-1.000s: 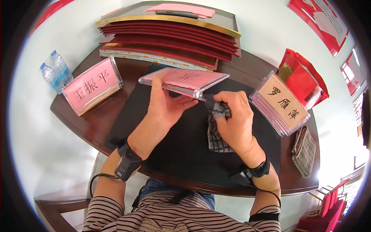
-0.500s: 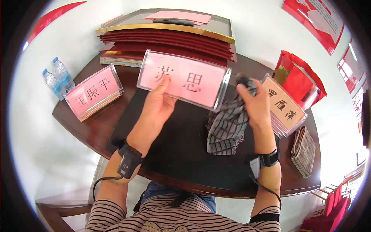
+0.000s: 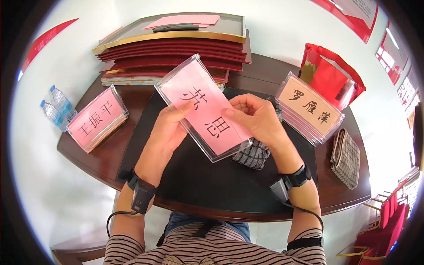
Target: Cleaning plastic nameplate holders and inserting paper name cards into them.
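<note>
A clear plastic name plate (image 3: 201,95) with a pink card in it is tilted above the black desk mat, its right end lower and nearer me. My left hand (image 3: 168,128) is closed on its left long edge, thumb on the front and fingers behind. At the opposite edge my right hand (image 3: 260,119) is closed too, thumb pressed on the face. A dark grey checked cloth (image 3: 254,157) shows behind the plate and past my right hand, partly hidden; whether that hand touches it cannot be seen.
Stacked name plates stand at left (image 3: 99,117) and right (image 3: 311,108). Behind are dark red folders (image 3: 172,51) under a gold-edged tray (image 3: 132,33). Water bottles (image 3: 62,104) are far left. A red bag (image 3: 331,79) and folded checked cloth (image 3: 346,159) are right.
The name plate has turned clockwise and come nearer. My right hand has moved left from holding up the cloth to gripping the plate's edge. The cloth has dropped lower, behind the plate.
</note>
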{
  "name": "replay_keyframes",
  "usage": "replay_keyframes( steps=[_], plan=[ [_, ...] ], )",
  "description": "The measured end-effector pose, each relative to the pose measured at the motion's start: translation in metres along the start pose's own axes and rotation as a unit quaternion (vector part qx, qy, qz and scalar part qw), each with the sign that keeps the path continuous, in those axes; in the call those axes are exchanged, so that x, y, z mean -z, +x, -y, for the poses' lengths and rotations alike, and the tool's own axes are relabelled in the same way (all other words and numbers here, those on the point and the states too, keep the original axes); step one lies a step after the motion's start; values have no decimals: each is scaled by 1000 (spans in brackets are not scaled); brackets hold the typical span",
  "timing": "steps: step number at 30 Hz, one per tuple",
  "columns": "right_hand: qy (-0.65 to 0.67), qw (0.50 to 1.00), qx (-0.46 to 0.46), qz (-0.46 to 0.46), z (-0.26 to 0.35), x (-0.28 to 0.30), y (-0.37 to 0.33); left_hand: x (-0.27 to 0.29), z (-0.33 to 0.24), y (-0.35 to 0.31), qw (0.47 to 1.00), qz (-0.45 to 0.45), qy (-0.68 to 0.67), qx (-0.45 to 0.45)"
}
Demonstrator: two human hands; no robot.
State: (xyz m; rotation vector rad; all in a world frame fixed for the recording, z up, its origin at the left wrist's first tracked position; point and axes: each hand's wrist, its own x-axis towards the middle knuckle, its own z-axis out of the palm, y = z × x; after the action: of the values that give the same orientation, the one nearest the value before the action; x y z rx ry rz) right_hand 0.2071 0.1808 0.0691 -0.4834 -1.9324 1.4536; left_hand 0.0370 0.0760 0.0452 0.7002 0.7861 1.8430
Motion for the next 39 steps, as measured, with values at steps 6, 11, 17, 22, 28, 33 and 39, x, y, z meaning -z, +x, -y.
replay_keyframes(
  steps=[6, 11, 17, 22, 28, 33, 39],
  plan=[
    [-67, 996, 9, -52, -2, 2, 1, 1, -2, -2, 1000, 13, -23, 13],
    [-144, 968, 23, -206, -18, 31, 15, 21, -16, 4, 999, -27, -5, 18],
    [-169, 967, -77, -172, -21, 33, 12, 32, -27, 7, 998, -39, -58, 5],
    [-346, 926, 65, -136, -26, 20, 8, 37, -25, 7, 991, 29, -123, 35],
    [-23, 999, -42, 14, -3, -6, -2, 42, -14, 8, 964, 152, -207, 74],
    [8, 999, -27, 40, -3, -16, -8, 22, -11, 1, 976, 154, -149, -26],
    [-77, 996, -11, -48, 4, -13, -8, 6, -17, -7, 916, 75, 129, -372]
  ],
)
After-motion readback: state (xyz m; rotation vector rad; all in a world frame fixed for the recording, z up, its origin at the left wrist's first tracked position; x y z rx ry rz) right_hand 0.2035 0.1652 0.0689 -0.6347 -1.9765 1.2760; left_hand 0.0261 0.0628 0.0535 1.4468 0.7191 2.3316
